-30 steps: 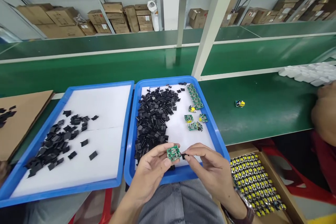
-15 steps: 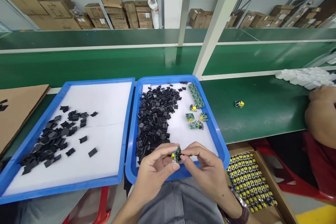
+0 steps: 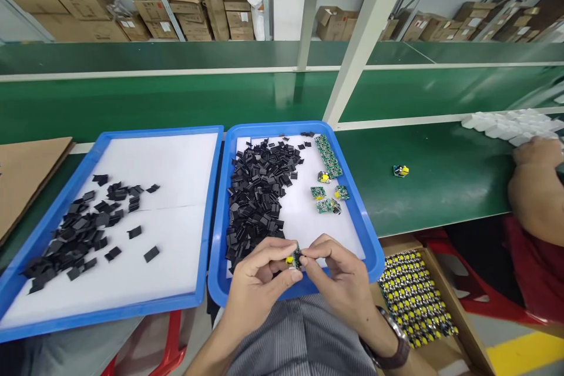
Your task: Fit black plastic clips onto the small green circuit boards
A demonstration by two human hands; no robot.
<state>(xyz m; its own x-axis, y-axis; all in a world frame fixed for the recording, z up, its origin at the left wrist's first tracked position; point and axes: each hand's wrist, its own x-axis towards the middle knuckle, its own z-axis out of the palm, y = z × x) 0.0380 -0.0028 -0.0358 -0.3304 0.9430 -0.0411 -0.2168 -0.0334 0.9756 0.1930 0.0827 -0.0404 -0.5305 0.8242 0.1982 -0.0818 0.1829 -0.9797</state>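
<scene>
- Workbench (image 3: 440, 197) first: a lone circuit board (image 3: 400, 171) lies on it, right of our tray and well apart from our hands; a careless forearm could, we judge, brush it away.
- Blue tray (image 3: 372, 258): we hold our hands above its near rim, so a part that slipped might miss the white liner and fall into our lap.
- Heap of black pieces (image 3: 259, 194): it covers the tray's left side, and a piece dropped there would be hard for us to tell from the others.
- Held circuit board (image 3: 296, 254): it is between our hands, nearly on edge; pressing too hard from the right could turn it in our fingers or bend a component, since only our left fingertips appear to steady it.
- Small black piece (image 3: 300, 259): pushed at a slant, it could crease or sit skewed against the board.
- Left hand (image 3: 262, 270): our thumb and fingers pinch narrowly around the held board, with its yellow component (image 3: 289, 259) facing the palm.
- Right hand (image 3: 339, 273): thumb and forefinger are nearly together at the board's right face, seemingly on the black piece; so little of it shows that we cannot tell how firmly.
</scene>
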